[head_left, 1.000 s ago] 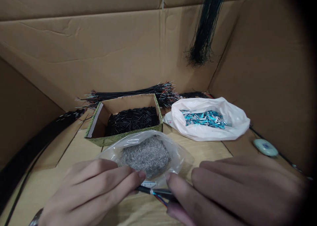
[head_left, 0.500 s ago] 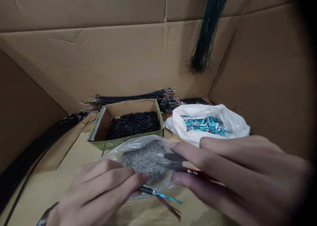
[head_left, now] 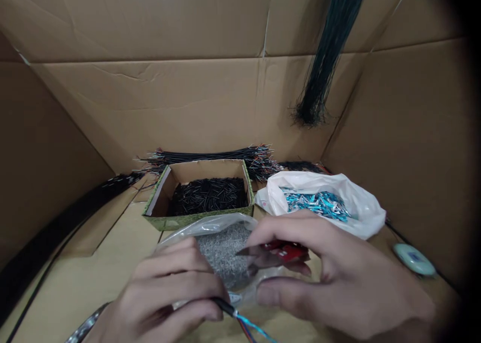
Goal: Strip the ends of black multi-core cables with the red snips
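Swinging inward, the right hand [head_left: 338,293] is gripping red-handled snips [head_left: 285,252] over a clear bag [head_left: 210,227]; the left hand [head_left: 169,293] is pinching a black cable [head_left: 224,307].

Snips [head_left: 285,252]: red grip, grey blades. Cable [head_left: 225,307]: blk sheath, blue & red wires. Box [head_left: 195,222]: green speckled rim. Foil bits [head_left: 317,205]: teal.

The left hand [head_left: 169,293] pinched a black sheathed cable [head_left: 225,307], its cut end splayed into thin wires [head_left: 250,329] of blue, red and darker colours, angled down and rightward. The right hand [head_left: 338,283] held red-handled snips [head_left: 285,251], their grey blades pointing left, above the cable and apart from it.
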{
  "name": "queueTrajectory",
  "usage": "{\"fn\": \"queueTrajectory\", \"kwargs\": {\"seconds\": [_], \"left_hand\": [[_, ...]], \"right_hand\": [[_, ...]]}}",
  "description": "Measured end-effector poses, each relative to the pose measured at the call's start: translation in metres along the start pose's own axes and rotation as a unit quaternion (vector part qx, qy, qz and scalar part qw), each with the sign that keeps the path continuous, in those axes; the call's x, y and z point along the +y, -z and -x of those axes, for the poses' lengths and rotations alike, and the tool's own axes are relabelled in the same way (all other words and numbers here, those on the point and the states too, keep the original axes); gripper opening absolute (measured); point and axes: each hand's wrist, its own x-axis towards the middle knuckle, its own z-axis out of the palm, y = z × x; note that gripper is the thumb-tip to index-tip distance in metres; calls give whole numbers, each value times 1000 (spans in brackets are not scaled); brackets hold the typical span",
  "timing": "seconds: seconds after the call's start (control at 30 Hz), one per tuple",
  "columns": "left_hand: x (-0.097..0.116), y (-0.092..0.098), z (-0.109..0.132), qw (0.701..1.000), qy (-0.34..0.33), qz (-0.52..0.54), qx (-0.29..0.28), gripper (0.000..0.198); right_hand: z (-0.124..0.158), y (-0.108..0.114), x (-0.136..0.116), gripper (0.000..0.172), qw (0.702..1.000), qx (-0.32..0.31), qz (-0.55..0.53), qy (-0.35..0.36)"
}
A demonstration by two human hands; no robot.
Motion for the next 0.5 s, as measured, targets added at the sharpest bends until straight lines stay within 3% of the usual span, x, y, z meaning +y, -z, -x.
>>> {"fn": "queueTrajectory", "kwargs": {"seconds": [0.1,0.2,0.37,0.5], "left_hand": [[-1,5,3,995,-57,-79,-4,22],[0,12,9,988,-76,-131,-26,17],[2,13,15,989,-68,-126,-39,17],[1,12,3,984,-97,-145,-36,23]], "right_hand": [[-8,-2,2,7,996,-78,-19,26],[-10,-3,-2,21,989,-140,-39,35],[-7,-2,-9,25,986,-163,-20,23],[-8,-3,-2,24,988,-148,-35,28]]}}
